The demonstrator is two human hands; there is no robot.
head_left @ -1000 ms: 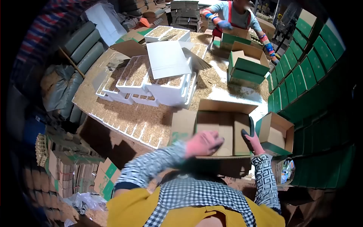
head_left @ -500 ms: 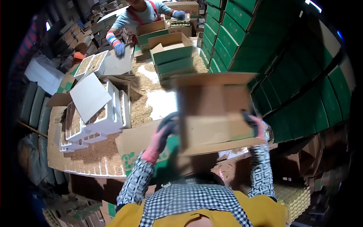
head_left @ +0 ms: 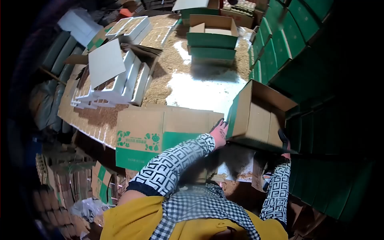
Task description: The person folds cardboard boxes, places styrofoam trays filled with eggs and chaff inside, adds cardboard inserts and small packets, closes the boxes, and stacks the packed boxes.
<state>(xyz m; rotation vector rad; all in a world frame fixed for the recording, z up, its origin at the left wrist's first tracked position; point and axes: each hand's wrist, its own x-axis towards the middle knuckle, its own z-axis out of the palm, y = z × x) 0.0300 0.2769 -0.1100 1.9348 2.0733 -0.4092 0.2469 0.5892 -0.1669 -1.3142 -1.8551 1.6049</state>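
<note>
An open cardboard box (head_left: 262, 120), brown inside with a green outer side, is tilted with its opening toward me at the table's right. My left hand (head_left: 219, 134), in a pink glove with dark fingertips, grips its lower left edge. At the lower right edge, my right hand (head_left: 285, 145) has its dark gloved fingers curled over the cardboard; part of that hand is hidden. Left of the box lies a flat folded carton (head_left: 141, 138) with green print, partly under my left forearm.
White foam trays (head_left: 116, 90) filled with brown grain-like material stand at the left, a white sheet (head_left: 105, 63) on top. Two stacked open green boxes (head_left: 212, 40) sit at the back. Tall stacks of green boxes (head_left: 288, 40) border the right. Loose material (head_left: 162, 90) covers much of the table.
The box has moved right and turned, its green side now showing at the left. My view has shifted, and the other person at the back is out of sight.
</note>
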